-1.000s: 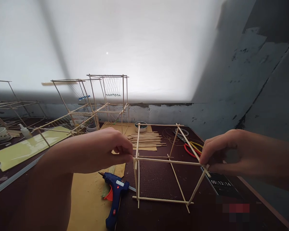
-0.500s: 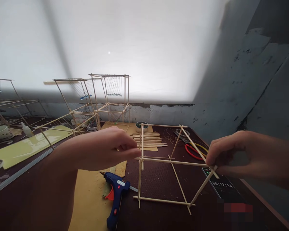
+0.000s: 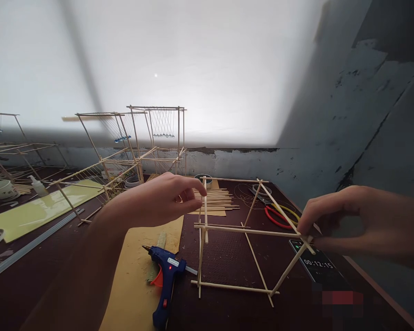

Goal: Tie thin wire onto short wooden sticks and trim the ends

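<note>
A cube-like frame of thin wooden sticks (image 3: pixel 241 232) stands on the dark table in front of me. My left hand (image 3: pixel 165 200) pinches the frame's upright stick near its top left, fingers closed round it. My right hand (image 3: pixel 334 220) is closed on the frame's near right corner, where a slanted stick meets the horizontal one. A blue hot glue gun (image 3: pixel 165 280) with an orange trigger lies on the table below my left hand, its red light on.
A pile of loose sticks (image 3: pixel 215 201) lies behind the frame. Red and yellow handled tools (image 3: pixel 279 214) and a phone showing a timer (image 3: pixel 313 263) sit at the right. Finished stick frames with strung beads (image 3: pixel 148 138) stand at the back left, near a yellow sheet (image 3: pixel 37 211).
My left hand has let go of the frame's left corner joint and risen to the upper part of the upright stick. My right hand has kept its hold.
</note>
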A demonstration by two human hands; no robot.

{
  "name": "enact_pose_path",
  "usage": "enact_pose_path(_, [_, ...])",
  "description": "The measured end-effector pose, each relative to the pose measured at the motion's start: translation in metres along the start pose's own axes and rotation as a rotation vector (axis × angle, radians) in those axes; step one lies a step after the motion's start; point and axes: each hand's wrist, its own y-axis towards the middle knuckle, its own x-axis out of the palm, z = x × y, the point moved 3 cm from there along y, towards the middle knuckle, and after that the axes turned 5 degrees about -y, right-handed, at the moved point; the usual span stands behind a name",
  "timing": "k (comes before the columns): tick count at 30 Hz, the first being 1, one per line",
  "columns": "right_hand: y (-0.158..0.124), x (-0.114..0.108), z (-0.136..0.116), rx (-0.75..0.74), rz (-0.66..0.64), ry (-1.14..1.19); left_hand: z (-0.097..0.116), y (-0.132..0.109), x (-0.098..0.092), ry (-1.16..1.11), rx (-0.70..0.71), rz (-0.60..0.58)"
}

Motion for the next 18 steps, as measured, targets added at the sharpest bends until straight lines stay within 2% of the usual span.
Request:
enact_pose_path(10, [-0.002, -0.003, -0.006, -0.018, -0.009, -0.013, 0.002, -0.001, 0.005, 0.018, 0.072, -0.006])
enact_pose_path(18, [0.007, 0.002, 0.006, -0.049, -0.071, -0.035, 0.002, 0.002, 0.007, 0.032, 0.086, 0.006])
